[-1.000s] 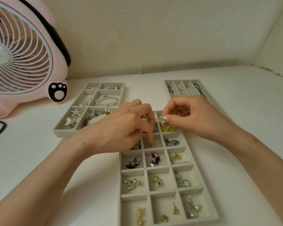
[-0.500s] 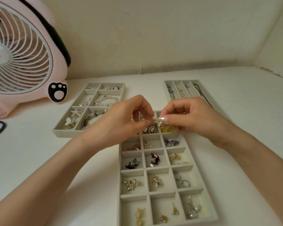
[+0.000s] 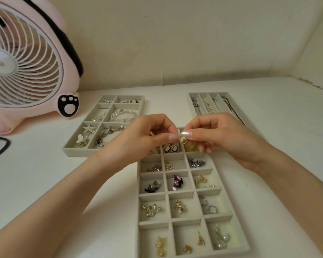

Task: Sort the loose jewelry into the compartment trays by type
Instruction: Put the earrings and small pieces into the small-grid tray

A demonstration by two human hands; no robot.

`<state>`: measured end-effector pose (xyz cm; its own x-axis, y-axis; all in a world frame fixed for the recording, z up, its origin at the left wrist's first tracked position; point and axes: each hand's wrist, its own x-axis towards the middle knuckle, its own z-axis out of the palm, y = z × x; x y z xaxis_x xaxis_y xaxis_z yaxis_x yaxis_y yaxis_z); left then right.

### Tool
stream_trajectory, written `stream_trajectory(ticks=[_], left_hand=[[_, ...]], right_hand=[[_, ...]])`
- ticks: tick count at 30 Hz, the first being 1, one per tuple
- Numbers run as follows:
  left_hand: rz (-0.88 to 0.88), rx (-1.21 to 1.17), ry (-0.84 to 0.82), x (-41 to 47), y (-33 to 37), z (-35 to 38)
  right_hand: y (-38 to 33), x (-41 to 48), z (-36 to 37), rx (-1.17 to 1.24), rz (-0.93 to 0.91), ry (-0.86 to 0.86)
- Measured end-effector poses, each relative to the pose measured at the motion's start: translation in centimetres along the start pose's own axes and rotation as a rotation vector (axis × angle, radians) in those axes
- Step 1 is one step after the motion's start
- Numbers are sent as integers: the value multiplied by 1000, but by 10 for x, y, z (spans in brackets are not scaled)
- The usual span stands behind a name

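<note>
White tabletop (image 3: 287, 146) carried a pink fan (image 3: 26, 62) and a grey compartment tray (image 3: 186, 219). Above the tray's far end, the left hand (image 3: 138, 138) and right hand (image 3: 224, 138) met, their fingers pinching one small gold earring (image 3: 182, 140).

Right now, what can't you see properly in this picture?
All in the head view:
- gold piece: tiny, half covered by the fingertips of the left hand and right hand pinching it; type unclear.
- earring tray: far row partly behind both hands.
- necklace tray: near end behind the right hand.
- fan: cut off by the left and top edges.
- black loop: cut off by the left edge.
</note>
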<state>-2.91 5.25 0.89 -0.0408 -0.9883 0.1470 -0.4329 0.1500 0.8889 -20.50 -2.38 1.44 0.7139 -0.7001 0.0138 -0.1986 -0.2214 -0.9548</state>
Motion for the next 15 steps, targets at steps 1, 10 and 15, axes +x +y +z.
stream_trajectory(ticks=[1,10,15], left_hand=[[-2,10,-4,0,0,0],[13,-25,-10,1,0,-1],[20,-28,32,1,-1,-4]], right_hand=[[0,0,0,0,-4,-1],[2,1,3,-21,-169,91],[0,2,-4,-8,-168,132]])
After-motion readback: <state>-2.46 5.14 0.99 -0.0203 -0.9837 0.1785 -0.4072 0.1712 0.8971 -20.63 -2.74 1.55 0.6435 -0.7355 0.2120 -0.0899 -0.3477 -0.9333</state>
